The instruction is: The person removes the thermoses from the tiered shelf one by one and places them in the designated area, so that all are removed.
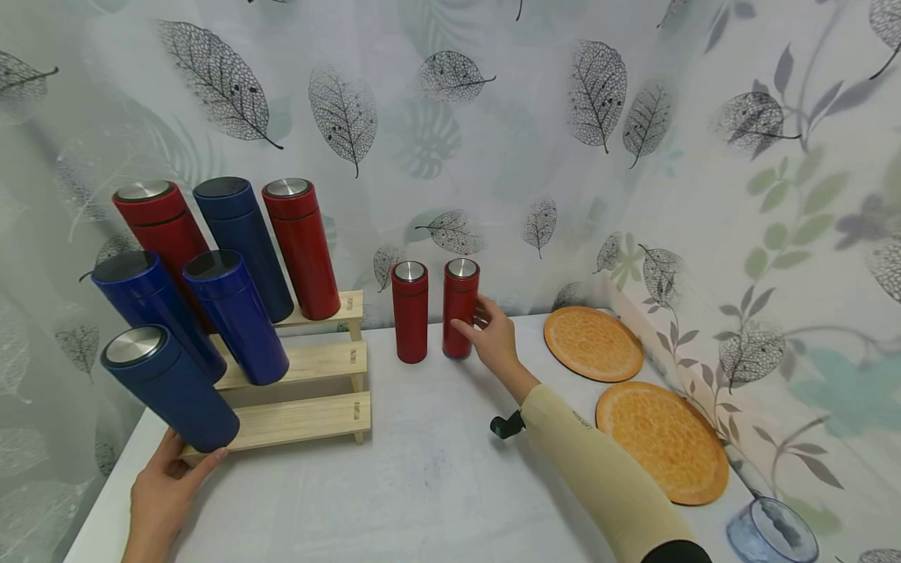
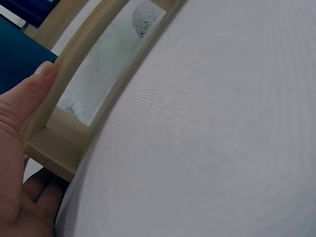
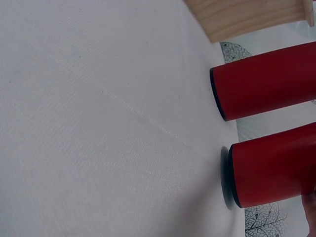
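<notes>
My right hand grips a red vacuum flask from its right side, thumb in front and fingers behind. In the right wrist view the base of that flask is just over the white cloth, with a dark shadow beside it. Another red flask stands upright to its left. At the lower left, my left hand holds the end of the three-step wooden stand, its thumb along the front edge by a matte blue flask. Its other fingers are partly hidden behind the stand's leg.
On the stand's upper steps are two red flasks and several blue flasks. Two round tan mats lie on the right of the table, with a clear bluish container at the corner. A leaf-patterned curtain hangs behind.
</notes>
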Demonstrator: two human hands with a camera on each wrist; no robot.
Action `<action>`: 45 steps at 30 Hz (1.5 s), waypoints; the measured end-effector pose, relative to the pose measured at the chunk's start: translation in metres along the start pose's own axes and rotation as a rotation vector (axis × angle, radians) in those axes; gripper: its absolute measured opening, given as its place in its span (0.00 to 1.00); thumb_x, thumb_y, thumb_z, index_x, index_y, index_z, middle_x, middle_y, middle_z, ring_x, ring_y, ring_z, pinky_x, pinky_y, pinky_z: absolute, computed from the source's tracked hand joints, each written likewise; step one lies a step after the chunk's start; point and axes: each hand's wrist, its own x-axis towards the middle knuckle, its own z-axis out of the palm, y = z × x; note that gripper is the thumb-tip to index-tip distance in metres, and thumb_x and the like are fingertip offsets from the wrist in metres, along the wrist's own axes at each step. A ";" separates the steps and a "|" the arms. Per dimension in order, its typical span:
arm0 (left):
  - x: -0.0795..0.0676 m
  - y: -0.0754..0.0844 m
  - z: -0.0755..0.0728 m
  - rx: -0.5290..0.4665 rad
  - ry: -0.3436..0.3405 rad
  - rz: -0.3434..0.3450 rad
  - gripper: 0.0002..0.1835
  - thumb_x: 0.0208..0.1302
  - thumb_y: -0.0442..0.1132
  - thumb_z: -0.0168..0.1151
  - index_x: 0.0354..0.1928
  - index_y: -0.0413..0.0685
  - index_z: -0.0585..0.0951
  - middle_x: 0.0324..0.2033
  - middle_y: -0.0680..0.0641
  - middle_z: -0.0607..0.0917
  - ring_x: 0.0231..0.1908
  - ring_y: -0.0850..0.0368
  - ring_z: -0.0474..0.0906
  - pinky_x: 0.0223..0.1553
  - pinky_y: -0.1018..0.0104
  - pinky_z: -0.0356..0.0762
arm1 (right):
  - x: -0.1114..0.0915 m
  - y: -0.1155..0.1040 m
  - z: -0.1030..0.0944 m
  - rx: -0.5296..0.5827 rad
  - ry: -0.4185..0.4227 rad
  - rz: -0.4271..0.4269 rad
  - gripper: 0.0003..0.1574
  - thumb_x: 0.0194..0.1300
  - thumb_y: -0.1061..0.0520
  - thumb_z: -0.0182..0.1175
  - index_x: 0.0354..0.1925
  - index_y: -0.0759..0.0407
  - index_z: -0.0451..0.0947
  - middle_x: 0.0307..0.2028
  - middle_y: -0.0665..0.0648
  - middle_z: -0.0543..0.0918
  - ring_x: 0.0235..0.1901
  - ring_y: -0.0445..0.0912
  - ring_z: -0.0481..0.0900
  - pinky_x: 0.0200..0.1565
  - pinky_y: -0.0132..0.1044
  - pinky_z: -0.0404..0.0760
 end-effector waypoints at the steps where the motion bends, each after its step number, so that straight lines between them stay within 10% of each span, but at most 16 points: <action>1: 0.000 0.000 0.000 -0.002 0.000 0.000 0.53 0.74 0.54 0.73 0.88 0.51 0.51 0.82 0.33 0.60 0.75 0.26 0.64 0.74 0.36 0.68 | 0.000 0.001 0.000 0.000 0.001 -0.002 0.45 0.69 0.47 0.79 0.76 0.57 0.73 0.66 0.58 0.84 0.63 0.55 0.84 0.65 0.50 0.84; 45: -0.001 -0.001 0.000 0.028 0.004 0.019 0.52 0.75 0.55 0.72 0.88 0.51 0.52 0.82 0.34 0.59 0.74 0.25 0.66 0.72 0.36 0.70 | -0.009 0.000 -0.019 -0.039 -0.064 0.025 0.47 0.71 0.46 0.76 0.80 0.52 0.68 0.71 0.54 0.79 0.69 0.51 0.78 0.70 0.48 0.78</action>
